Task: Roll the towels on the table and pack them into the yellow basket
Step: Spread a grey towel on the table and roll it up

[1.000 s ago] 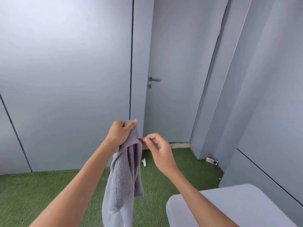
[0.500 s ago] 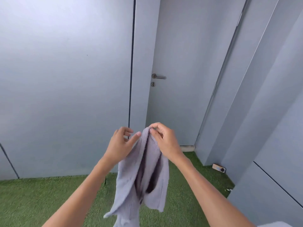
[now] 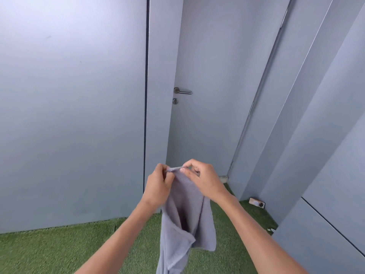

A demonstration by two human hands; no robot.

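Both hands had closed in on the towel's top edge since half a sec earlier: left hand (image 3: 158, 186), which had lain loosely agst the cloth, now pinched the hem, and right hand (image 3: 203, 179) had slid along to pinch beside it, w/ only a short strip of hem between them. Head had also tipped; the counter corner seen a sec ago was out of shot.

Nearest, both forearms rose from 6 o'clock. Grey towel (image 3: 187, 218) hung from the two pinches at approx frame centre-low, bunched and folded on itself, its lower end dropping out of view at 6 o'clock. It was held in the air, touching nothing else visible. Neither hand was free; each had thumb and fingers curled on the hem.

Step in hand, as I judged it: finding the corners to open the towel out, i.e. prep before rolling. No roll started; yellow basket not in view.

Next move prob called for sliding the hands apart along the hem to the corners, shaking the cloth flat, then turning back toward the counter to lay it down.

Beyond, green turf floor (image 3: 59, 248); a small phone-like object (image 3: 256, 203) lay at 4 o'clock by the wall. Farthest, grey door w/ lever handle (image 3: 183, 91) at 12 o'clock.
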